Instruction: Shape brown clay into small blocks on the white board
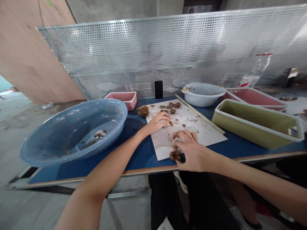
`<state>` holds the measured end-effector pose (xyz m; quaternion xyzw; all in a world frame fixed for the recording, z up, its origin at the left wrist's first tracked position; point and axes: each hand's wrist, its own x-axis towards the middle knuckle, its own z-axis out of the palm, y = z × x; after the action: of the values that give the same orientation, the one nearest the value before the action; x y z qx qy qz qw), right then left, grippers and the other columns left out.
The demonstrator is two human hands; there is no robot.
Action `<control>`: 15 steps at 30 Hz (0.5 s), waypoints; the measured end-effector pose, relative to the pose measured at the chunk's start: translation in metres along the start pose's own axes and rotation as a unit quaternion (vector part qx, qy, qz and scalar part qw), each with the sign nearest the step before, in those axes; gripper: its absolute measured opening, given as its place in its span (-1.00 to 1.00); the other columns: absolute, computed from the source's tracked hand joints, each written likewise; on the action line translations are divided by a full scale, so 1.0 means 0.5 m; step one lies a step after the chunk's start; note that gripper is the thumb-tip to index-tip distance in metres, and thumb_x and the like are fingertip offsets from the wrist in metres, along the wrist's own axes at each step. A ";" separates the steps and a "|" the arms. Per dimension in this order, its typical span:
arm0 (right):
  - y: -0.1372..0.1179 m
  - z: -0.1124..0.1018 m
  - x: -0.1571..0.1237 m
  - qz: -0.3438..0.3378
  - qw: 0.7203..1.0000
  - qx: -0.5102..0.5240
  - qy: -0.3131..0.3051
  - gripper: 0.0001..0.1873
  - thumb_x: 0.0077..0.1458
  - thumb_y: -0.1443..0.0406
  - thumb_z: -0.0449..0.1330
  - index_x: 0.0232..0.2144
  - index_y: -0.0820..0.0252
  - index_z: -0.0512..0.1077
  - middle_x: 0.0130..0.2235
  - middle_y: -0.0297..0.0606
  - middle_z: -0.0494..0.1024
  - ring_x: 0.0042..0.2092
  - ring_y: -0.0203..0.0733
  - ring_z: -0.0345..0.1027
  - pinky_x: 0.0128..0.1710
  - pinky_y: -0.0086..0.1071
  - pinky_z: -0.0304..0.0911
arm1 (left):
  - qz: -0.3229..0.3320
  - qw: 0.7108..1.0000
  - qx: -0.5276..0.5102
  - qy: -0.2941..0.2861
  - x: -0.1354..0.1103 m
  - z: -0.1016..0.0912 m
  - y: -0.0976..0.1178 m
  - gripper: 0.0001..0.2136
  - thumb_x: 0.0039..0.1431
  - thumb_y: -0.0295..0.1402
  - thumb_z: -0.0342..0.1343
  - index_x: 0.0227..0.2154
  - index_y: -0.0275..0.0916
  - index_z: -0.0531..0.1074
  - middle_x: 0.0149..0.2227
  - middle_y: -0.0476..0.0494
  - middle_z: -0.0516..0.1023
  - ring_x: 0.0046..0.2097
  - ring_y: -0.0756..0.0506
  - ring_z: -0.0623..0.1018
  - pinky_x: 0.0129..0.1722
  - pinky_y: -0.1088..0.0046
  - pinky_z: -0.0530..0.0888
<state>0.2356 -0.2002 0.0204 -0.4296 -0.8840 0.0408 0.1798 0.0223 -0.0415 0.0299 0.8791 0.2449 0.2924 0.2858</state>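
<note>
My left hand [158, 122] rests on the white board [203, 129], fingers curled down and its fingertips pressed on the board; whether something small lies under them is hidden. My right hand [192, 150] is closed at the board's near edge, thumb and fingers pinching a small brown lump of dough [175, 155]. Several shaped brown pieces [171, 108] lie at the board's far end. A larger rough brown lump [143, 111] sits on the blue table just left of the board.
A big blue basin [72, 127] with brown residue stands at the left. Behind are a pink tray [124, 97], a black phone [158, 89], a white bowl [202, 94]. A green tray [256, 123], a pink tray [254, 95] and a wooden stick [199, 115] lie right. Perforated metal screen at the back.
</note>
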 end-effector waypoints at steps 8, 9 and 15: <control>0.001 -0.002 0.000 0.002 1.000 0.011 0.000 -0.80 -0.01 0.25 0.40 -0.34 0.09 0.46 0.08 -0.03 0.45 0.17 0.26 0.28 0.11 0.12 0.18 | 0.009 1.000 -0.004 -0.001 0.000 0.001 -0.007 -0.71 0.41 -0.29 0.09 -0.26 -0.18 0.74 -0.04 -0.22 0.59 0.10 -0.26 0.54 0.37 0.01 0.26; 0.001 -0.005 0.001 0.002 1.000 0.013 -0.001 -0.80 -0.01 0.25 0.40 -0.34 0.09 0.45 0.08 -0.03 0.45 0.17 0.26 0.27 0.10 0.12 0.18 | 0.009 1.000 -0.003 -0.002 0.000 0.001 -0.008 -0.71 0.41 -0.29 0.09 -0.26 -0.18 0.74 -0.04 -0.22 0.58 0.10 -0.26 0.54 0.37 0.02 0.27; 0.003 -0.014 0.006 0.008 0.999 0.050 -0.005 -0.82 0.00 0.26 0.41 -0.38 0.08 0.46 0.00 -0.12 0.47 0.10 0.15 0.31 0.05 0.04 0.21 | -0.002 1.000 -0.003 -0.003 -0.001 -0.001 -0.007 -0.71 0.42 -0.31 0.09 -0.25 -0.18 0.74 -0.02 -0.23 0.58 0.11 -0.26 0.54 0.34 0.04 0.31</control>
<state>0.2374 -0.1976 0.0272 -0.4269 -0.8784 0.0885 0.1959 0.0205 -0.0391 0.0278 0.8785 0.2453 0.2898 0.2900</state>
